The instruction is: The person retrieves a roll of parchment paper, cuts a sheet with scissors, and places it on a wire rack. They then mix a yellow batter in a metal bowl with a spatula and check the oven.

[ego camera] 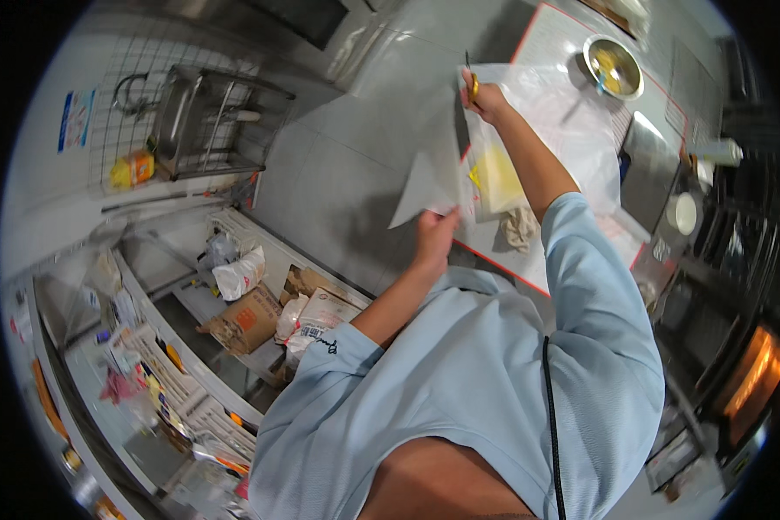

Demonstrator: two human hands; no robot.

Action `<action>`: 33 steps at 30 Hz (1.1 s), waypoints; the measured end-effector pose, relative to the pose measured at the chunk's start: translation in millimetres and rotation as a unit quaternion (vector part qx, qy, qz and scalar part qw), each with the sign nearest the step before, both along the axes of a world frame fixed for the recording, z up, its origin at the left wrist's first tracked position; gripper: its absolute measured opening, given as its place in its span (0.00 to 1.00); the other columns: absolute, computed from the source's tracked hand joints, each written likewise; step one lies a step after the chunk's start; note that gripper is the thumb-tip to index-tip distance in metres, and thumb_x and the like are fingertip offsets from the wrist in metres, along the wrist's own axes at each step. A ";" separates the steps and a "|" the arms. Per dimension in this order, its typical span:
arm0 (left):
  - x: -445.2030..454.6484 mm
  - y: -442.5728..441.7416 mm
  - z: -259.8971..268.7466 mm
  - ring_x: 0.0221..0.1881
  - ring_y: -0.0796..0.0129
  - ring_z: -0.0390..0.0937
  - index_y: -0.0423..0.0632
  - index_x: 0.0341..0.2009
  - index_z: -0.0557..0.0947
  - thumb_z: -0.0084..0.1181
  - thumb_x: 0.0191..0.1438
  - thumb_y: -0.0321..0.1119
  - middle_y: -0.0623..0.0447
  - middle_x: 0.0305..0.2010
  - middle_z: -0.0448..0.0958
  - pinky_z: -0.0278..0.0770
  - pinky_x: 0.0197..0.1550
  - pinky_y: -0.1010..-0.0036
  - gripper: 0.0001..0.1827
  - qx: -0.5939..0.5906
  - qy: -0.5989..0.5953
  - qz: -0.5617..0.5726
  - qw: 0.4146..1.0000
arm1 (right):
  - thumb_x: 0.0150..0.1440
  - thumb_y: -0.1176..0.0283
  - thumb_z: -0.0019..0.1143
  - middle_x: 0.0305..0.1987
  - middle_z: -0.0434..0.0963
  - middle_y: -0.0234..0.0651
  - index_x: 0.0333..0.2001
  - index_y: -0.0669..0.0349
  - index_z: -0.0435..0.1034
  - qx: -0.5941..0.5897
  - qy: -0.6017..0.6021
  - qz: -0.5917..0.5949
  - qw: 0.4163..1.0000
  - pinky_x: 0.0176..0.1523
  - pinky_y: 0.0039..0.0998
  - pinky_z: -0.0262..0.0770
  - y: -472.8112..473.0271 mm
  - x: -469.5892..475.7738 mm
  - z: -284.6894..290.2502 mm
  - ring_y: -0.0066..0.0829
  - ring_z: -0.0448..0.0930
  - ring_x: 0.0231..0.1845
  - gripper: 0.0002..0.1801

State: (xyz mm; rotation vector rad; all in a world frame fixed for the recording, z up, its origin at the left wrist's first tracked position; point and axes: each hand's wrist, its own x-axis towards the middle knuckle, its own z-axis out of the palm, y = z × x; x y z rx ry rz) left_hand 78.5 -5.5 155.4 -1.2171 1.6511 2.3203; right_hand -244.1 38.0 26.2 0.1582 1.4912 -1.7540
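Observation:
In my right hand [487, 101] is a pair of scissors with yellow handles [474, 88], its dark blade pointing away from me. My left hand [437, 235] pinches the near edge of a thin translucent white sheet [427, 185] that hangs past the table's red edge. More translucent sheeting [559, 110] spreads over the white table [539, 40] beneath my right forearm. A pale yellow flat slab or packet [499, 179] lies under or beside the sheeting, and which of these I cannot tell. Near it is a crumpled beige cloth [519, 231].
A metal bowl [637, 71] with yellowish food and a blue-handled utensil stands on the table's far right. A lit oven [757, 370] is at right. Left are shelves with a brown paper sack [250, 318] and a steel sink [175, 123]. Grey floor tiles [325, 162] lie between.

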 end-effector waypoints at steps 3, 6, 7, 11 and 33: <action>10.9 -24.8 22.0 0.36 0.75 0.75 0.46 0.43 0.77 0.55 0.62 0.29 0.56 0.38 0.79 0.72 0.38 0.79 0.05 0.006 0.016 0.058 0.998 | 0.59 0.48 0.63 0.22 0.75 0.31 0.27 0.61 0.71 0.030 0.133 -0.137 0.981 0.28 0.25 0.70 40.5 54.5 22.7 0.22 0.75 0.21 0.25; 16.8 -35.9 59.5 0.40 0.74 0.75 0.45 0.45 0.77 0.53 0.63 0.31 0.53 0.42 0.78 0.72 0.42 0.75 0.07 0.060 0.039 0.053 0.996 | 0.58 0.55 0.66 0.22 0.75 0.32 0.29 0.64 0.71 0.229 0.195 -0.285 0.910 0.28 0.26 0.70 118.2 166.2 31.0 0.22 0.75 0.22 0.22; 18.7 -39.0 73.8 0.41 0.73 0.75 0.44 0.47 0.76 0.52 0.64 0.31 0.52 0.44 0.78 0.71 0.44 0.76 0.09 0.085 0.078 0.031 0.993 | 0.57 0.56 0.67 0.21 0.75 0.32 0.30 0.65 0.71 0.306 0.252 -0.311 0.864 0.28 0.26 0.70 143.6 205.5 31.6 0.22 0.75 0.22 0.21; 15.6 -30.6 107.7 0.42 0.71 0.75 0.41 0.48 0.75 0.49 0.66 0.31 0.49 0.46 0.78 0.71 0.47 0.74 0.10 0.054 0.135 -0.075 0.987 | 0.54 0.58 0.64 0.29 0.80 0.49 0.33 0.67 0.72 0.572 0.172 -0.281 0.751 0.36 0.45 0.76 227.8 336.3 28.5 0.48 0.82 0.32 0.20; 114.6 341.8 145.1 0.34 0.49 0.78 0.44 0.33 0.81 0.61 0.50 0.29 0.48 0.28 0.77 0.74 0.39 0.58 0.06 -0.207 0.450 -0.650 0.576 | 0.61 0.61 0.57 0.63 0.69 0.49 0.69 0.57 0.56 -0.119 0.200 -0.481 0.845 0.57 0.34 0.74 476.8 506.6 250.1 0.32 0.76 0.54 0.35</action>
